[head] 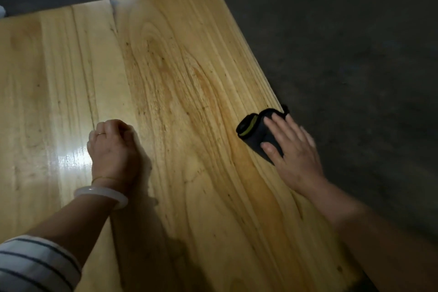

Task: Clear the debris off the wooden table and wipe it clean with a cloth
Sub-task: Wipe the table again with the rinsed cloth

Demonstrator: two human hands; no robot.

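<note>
The wooden table (180, 73) fills most of the head view, its pale planks shiny with a glare patch at the left. A dark folded cloth with a yellow-green stripe (252, 131) lies near the table's right edge. My right hand (292, 152) lies flat on the cloth, fingers straight and spread, pressing it to the wood. My left hand (113, 149) rests on the table at centre left with its fingers curled under; nothing shows in it. It wears a ring, a thin bracelet and a white bangle (102, 195).
The table's right edge (258, 73) runs diagonally from the far corner towards the bottom right, with dark floor (355, 54) beyond it. A narrow gap between planks (113, 16) shows at the far side.
</note>
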